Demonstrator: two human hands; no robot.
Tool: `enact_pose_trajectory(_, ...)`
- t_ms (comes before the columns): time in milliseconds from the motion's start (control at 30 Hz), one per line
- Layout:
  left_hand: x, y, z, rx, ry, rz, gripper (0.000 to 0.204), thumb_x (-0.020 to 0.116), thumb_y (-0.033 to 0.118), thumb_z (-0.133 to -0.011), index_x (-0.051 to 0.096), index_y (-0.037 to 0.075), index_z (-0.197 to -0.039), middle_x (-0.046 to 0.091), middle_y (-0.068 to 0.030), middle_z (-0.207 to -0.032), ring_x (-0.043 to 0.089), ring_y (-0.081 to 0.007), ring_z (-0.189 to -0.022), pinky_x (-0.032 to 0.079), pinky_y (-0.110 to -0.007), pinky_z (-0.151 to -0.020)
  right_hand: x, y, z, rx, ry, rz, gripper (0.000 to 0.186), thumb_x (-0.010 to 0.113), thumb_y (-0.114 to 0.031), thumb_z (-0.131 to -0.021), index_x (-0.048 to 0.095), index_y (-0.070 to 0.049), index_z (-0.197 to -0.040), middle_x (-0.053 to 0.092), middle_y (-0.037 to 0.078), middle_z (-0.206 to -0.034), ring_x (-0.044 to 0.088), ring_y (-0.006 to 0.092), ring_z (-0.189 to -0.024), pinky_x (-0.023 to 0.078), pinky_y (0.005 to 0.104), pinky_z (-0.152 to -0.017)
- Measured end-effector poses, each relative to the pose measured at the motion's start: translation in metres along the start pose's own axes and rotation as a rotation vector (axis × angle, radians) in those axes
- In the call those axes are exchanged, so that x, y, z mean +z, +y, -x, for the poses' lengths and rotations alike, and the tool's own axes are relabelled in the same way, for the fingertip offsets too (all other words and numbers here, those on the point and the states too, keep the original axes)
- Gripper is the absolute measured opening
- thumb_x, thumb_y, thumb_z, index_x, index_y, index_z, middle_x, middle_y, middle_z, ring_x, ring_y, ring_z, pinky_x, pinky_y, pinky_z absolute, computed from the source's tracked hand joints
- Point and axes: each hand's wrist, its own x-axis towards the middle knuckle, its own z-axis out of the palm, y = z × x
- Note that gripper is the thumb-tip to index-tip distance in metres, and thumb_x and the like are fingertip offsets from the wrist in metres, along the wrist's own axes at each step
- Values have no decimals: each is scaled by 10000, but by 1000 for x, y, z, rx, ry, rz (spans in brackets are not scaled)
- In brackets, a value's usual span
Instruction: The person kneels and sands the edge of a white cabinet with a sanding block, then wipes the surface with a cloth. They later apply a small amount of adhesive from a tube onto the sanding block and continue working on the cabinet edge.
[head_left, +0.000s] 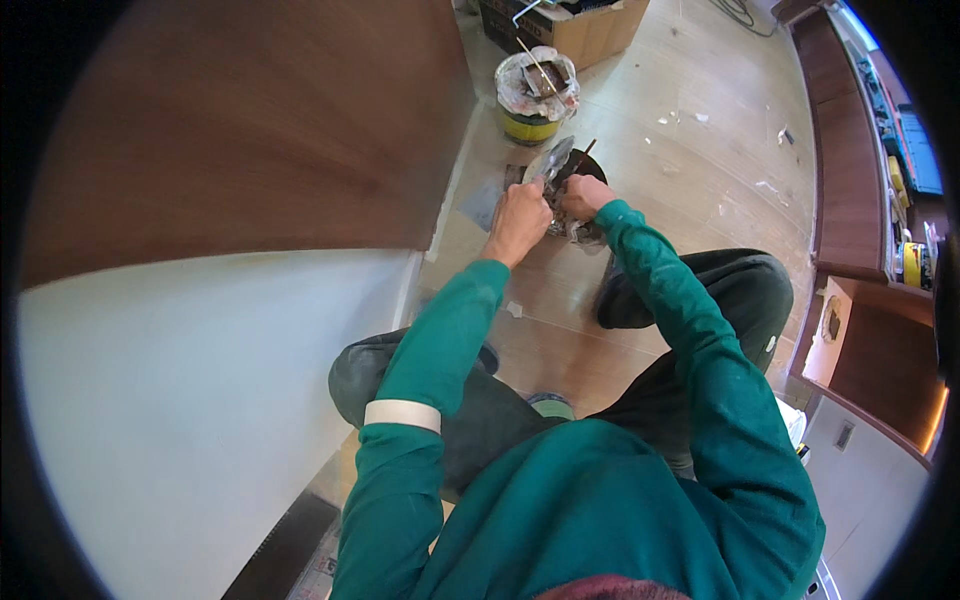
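On the floor in front of me stands a dark, round, open container, with a thin brown stick leaning out of its far side. My left hand is closed at its left edge, gripping a shiny grey blade-like piece that points up and away. My right hand is at the container's near side, fingers curled downward. What those fingers hold is hidden. Crumpled clear plastic lies under and beside my hands.
Beyond the container is a yellow-and-black bucket with a plastic liner and a stick across it. Behind that stands a cardboard box. A brown panel rises close on the left; shelves line the right. Scraps litter the floor.
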Motion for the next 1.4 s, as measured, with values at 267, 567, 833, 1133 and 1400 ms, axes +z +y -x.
enact_pose_trajectory(267, 14, 32, -31, 29, 169, 96, 153, 535, 50, -786, 654, -31, -838, 637, -304, -819, 629, -481, -820, 509, -543, -735, 5, 76, 27, -225, 296, -898, 254, 487, -18, -788, 651, -57, -979, 624, 49, -786, 589, 199, -712, 470, 321, -652)
enact_pose_trajectory(567, 38, 16, -21, 158, -21, -16, 482, 605, 208, -845, 523, 13, -1278, 567, -261, -1223, 556, -405, -1141, 445, -553, -938, -72, 76, 100, -152, 155, -1520, 446, 427, 19, -725, 571, -19, -1146, 637, 145, -991, 628, 255, -847, 521, 339, -768)
enact_pose_trajectory(833, 79, 13, -11, 38, -168, -267, 725, 637, 379, -795, 440, 41, -1405, 362, -216, -1473, 336, -384, -1369, 233, -611, -1120, -150, 31, 150, -436, 100, -1639, 558, 413, -3, -722, 472, 81, -1270, 620, 256, -1166, 649, 357, -1002, 535, 431, -920)
enact_pose_trajectory(1133, 81, -143, -32, -484, 105, 13, 354, 661, 232, -776, 680, 30, -1065, 661, -262, -1045, 619, -436, -1018, 486, -511, -881, -170, 31, 164, -493, 157, -1684, 612, 412, -36, -701, 435, 87, -1300, 597, 284, -1183, 647, 382, -973, 540, 445, -897)
enact_pose_trajectory(1400, 121, -181, -42, -36, -359, 13, 822, 883, 310, -520, 595, 9, -1228, 649, -184, -1161, 627, -367, -1010, 486, -418, -915, -138, 41, 142, -383, 333, -1718, 249, 472, -33, -808, 670, -53, -957, 647, 19, -947, 571, 111, -908, 449, 255, -821)
